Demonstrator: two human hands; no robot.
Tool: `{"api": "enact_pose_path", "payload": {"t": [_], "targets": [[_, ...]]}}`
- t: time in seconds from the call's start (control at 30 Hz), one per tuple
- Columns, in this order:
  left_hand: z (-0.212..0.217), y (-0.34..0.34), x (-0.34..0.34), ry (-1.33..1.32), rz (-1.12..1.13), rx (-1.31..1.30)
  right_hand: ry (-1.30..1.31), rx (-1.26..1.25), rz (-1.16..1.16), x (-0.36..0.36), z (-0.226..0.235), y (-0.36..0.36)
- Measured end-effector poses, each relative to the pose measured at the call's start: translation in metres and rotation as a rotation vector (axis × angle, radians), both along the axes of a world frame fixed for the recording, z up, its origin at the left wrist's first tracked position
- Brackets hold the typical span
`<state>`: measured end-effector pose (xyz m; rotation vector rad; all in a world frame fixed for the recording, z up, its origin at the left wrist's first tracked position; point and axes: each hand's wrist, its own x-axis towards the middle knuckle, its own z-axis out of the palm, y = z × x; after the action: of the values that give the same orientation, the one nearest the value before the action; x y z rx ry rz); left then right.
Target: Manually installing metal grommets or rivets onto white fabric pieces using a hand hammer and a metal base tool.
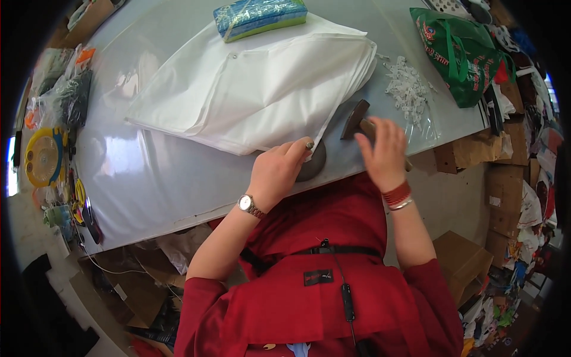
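My left hand (276, 169) is closed around a short metal punch (309, 144), whose round end shows above the fingers. Beneath it, a corner of the white fabric (262, 83) reaches over a dark round block (313, 165) at the table's near edge. The fabric lies folded in layers, with a small metal eyelet (235, 56) at another corner. To the right, a hammer (355, 119) rests with its dark head on the table. My right hand (385, 152) is over its wooden handle, thumb and fingers apart; contact with the handle is partly hidden.
A blue and green wrapped pack (262, 19) sits on the fabric's far part. Small white pieces (409, 88) are heaped to the right, near a green bag (457, 56). Yellow tape (43, 157) and plastic bags (62, 86) lie left. Cardboard boxes (461, 262) stand beyond the table's right end.
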<state>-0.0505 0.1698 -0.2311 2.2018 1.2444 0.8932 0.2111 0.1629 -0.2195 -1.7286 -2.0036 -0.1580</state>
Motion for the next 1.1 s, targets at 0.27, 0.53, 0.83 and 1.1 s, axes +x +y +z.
{"api": "enact_pose_path", "payload": {"t": [0.27, 0.53, 0.83, 1.1], "targets": [[-0.010, -0.007, -0.005, -0.070, -0.052, 0.072, 0.472, -0.381, -0.067, 0.008, 0.051, -0.072], [-0.006, -0.010, -0.009, -0.042, -0.004, -0.039, 0.290, -0.335, 0.229, -0.043, 0.075, -0.069], [-0.001, 0.012, 0.009, -0.631, 0.141, -0.524, 0.302, -0.306, 0.064, 0.000, 0.028, -0.050], [0.085, 0.118, -0.001, 0.063, -0.108, -0.629, 0.099, -0.096, 0.003, 0.099, 0.006, 0.010]]}}
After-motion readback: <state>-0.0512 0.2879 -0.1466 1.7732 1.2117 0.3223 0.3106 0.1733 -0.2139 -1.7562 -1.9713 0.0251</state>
